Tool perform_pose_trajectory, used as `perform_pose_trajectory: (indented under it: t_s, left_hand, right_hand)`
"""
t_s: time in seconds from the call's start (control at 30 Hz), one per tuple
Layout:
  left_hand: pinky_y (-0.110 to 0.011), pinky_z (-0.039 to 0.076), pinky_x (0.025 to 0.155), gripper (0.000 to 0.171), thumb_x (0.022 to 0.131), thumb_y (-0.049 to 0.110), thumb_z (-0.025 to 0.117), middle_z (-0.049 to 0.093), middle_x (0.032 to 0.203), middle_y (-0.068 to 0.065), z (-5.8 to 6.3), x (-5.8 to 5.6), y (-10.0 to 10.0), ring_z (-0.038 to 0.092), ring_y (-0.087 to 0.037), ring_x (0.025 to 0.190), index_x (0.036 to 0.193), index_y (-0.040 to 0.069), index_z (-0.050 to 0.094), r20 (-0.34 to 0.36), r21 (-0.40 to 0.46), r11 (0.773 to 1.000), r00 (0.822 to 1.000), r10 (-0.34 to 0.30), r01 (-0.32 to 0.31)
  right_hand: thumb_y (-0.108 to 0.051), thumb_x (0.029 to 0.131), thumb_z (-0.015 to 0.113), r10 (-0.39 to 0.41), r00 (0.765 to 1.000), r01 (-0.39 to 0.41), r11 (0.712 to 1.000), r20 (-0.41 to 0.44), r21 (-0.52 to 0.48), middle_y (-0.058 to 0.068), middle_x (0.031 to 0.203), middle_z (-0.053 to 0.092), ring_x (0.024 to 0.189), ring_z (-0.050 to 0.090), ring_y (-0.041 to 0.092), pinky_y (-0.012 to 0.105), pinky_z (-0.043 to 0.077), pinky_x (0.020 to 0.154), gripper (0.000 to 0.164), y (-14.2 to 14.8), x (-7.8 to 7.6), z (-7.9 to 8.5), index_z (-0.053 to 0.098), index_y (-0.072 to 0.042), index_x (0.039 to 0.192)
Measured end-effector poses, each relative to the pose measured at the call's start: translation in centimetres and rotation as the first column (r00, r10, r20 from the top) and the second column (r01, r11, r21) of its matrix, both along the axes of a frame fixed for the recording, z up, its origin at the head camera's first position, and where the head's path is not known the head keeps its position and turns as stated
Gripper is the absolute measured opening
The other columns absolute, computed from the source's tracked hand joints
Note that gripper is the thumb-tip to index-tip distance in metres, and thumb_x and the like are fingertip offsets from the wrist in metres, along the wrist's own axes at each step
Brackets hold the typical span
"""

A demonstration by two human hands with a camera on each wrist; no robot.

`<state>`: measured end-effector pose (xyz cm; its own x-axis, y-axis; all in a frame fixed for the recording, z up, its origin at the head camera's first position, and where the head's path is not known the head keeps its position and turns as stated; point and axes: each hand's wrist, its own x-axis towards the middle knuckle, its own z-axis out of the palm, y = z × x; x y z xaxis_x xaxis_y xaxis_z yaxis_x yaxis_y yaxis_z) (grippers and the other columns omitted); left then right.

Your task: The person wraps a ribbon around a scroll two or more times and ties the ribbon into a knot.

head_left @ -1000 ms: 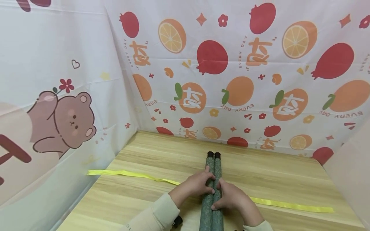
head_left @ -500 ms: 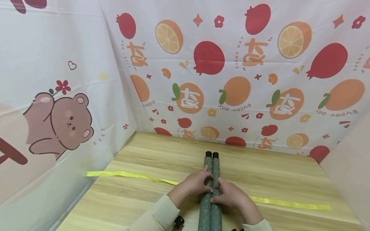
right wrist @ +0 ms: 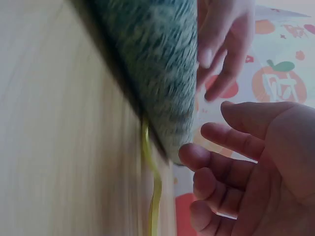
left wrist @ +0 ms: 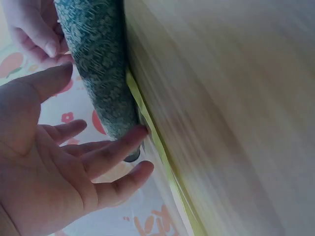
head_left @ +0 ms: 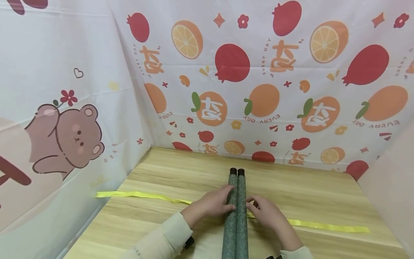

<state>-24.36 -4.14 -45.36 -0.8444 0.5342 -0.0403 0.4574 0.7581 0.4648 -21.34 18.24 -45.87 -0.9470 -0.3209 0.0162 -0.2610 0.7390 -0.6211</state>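
Two green brocade-patterned scroll rolls (head_left: 242, 226) with dark end knobs lie side by side on the wooden table (head_left: 181, 165), pointing away from me. A yellow ribbon (head_left: 323, 225) runs crosswise beneath them, out to both sides. My left hand (head_left: 213, 202) is beside the left roll, its thumb and index fingertip overlapping it in the head view; the left wrist view shows the fingers spread and loose. To the right of the rolls, my right hand (head_left: 266, 213) has its fingertips near the right roll and the ribbon, fingers loosely bent around nothing in the right wrist view.
A fruit-printed cloth (head_left: 233, 108) hangs behind the table's far edge. On the left is another cloth with a printed bear (head_left: 79, 138). The ribbon's left end (head_left: 106, 194) reaches past the table's left edge. Black wrist mounts (head_left: 188, 242) sit by the sleeves.
My right hand has come off the rolls and shifted right, uncovering a bit of ribbon. My left hand has eased slightly left. The rolls have stayed about where they were.
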Motion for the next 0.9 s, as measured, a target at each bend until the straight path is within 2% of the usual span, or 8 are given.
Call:
perform_pose_trajectory:
  t_s: [0.1, 0.17, 0.3, 0.43, 0.6, 0.7, 0.77, 0.9]
  left_hand:
    - [-0.046, 0.043, 0.107, 0.068, 0.096, 0.038, 0.060, 0.040, 0.154, -0.012, -0.2, -0.2, -0.6, 0.043, -0.029, 0.139, 0.153, 0.010, 0.033, -0.015, -0.039, 0.999, 1.000, 0.028, -0.028]
    - [-0.046, 0.047, 0.100, 0.063, 0.094, 0.038, 0.058, 0.048, 0.147, -0.010, -0.2, -0.2, -1.0, 0.049, -0.028, 0.132, 0.148, 0.010, 0.041, -0.034, -0.074, 0.996, 0.999, 0.042, -0.044]
    - [-0.046, 0.051, 0.084, 0.041, 0.084, 0.042, 0.066, 0.060, 0.114, -0.004, -0.2, -0.2, -1.8, 0.057, -0.024, 0.105, 0.113, 0.013, 0.064, -0.068, -0.188, 0.981, 0.997, 0.034, -0.046]
    - [-0.043, 0.048, 0.075, 0.030, 0.076, 0.042, 0.077, 0.054, 0.094, 0.003, -0.3, -0.2, -2.2, 0.051, -0.018, 0.088, 0.089, 0.020, 0.061, -0.073, -0.294, 0.956, 0.997, -0.009, -0.013]
    - [-0.044, 0.048, 0.076, 0.022, 0.076, 0.035, 0.080, 0.057, 0.096, 0.003, -0.5, -0.4, -2.2, 0.052, -0.019, 0.091, 0.090, 0.020, 0.072, -0.065, -0.340, 0.940, 0.997, -0.030, 0.006]
    - [-0.042, 0.047, 0.071, 0.009, 0.077, 0.025, 0.077, 0.056, 0.088, 0.004, -0.7, -0.5, -2.2, 0.050, -0.017, 0.084, 0.076, 0.021, 0.069, -0.071, -0.353, 0.935, 0.997, -0.036, 0.009]
    - [-0.037, 0.044, 0.063, 0.017, 0.075, 0.015, 0.073, 0.051, 0.076, 0.004, -0.8, -0.6, -2.3, 0.045, -0.015, 0.072, 0.065, 0.019, 0.059, -0.075, -0.335, 0.942, 0.997, -0.034, 0.007]
    - [-0.032, 0.042, 0.059, 0.019, 0.072, 0.009, 0.070, 0.051, 0.070, 0.007, -0.9, -0.7, -2.6, 0.045, -0.011, 0.063, 0.071, 0.018, 0.053, -0.078, -0.254, 0.967, 0.997, -0.002, -0.018]
  right_hand:
    - [-0.020, 0.094, 0.065, -0.018, 0.999, 0.020, 0.999, -0.048, 0.045, 0.001, 0.093, 0.067, 0.081, 0.061, 0.015, 0.036, 0.051, 0.070, 0.022, 0.5, -0.2, -0.1, 0.068, -0.007, 0.112]
    - [-0.017, 0.088, 0.070, -0.010, 0.997, 0.017, 0.996, -0.075, 0.090, 0.006, 0.098, 0.068, 0.088, 0.062, 0.020, 0.042, 0.053, 0.078, 0.027, 1.0, -0.2, -0.3, 0.069, -0.004, 0.112]
    - [-0.015, 0.071, 0.077, 0.004, 0.997, 0.012, 0.980, -0.082, 0.197, 0.005, 0.100, 0.066, 0.095, 0.060, 0.025, 0.055, 0.050, 0.084, 0.037, 1.7, 0.0, -0.7, 0.071, -0.006, 0.106]
    - [-0.015, 0.061, 0.076, -0.022, 0.999, 0.034, 0.957, -0.045, 0.288, -0.002, 0.096, 0.063, 0.093, 0.058, 0.022, 0.059, 0.046, 0.081, 0.038, 2.0, 0.0, -1.0, 0.069, -0.015, 0.099]
    - [-0.010, 0.061, 0.073, -0.039, 0.999, 0.038, 0.949, -0.005, 0.313, -0.004, 0.081, 0.056, 0.077, 0.051, 0.017, 0.047, 0.043, 0.068, 0.027, 1.9, -0.2, -1.3, 0.061, -0.019, 0.084]
    - [-0.007, 0.063, 0.069, -0.033, 0.999, 0.028, 0.951, 0.011, 0.307, -0.004, 0.072, 0.052, 0.068, 0.047, 0.017, 0.038, 0.037, 0.061, 0.021, 1.9, -0.1, -1.4, 0.056, -0.018, 0.076]
    - [-0.006, 0.064, 0.066, -0.032, 0.999, 0.025, 0.956, 0.018, 0.292, -0.004, 0.069, 0.051, 0.064, 0.045, 0.016, 0.033, 0.035, 0.057, 0.019, 1.9, 0.0, -1.5, 0.054, -0.018, 0.073]
    - [-0.005, 0.067, 0.064, -0.040, 0.998, 0.027, 0.976, 0.054, 0.217, -0.002, 0.068, 0.051, 0.062, 0.046, 0.016, 0.030, 0.035, 0.055, 0.018, 2.0, 0.1, -1.5, 0.053, -0.016, 0.075]
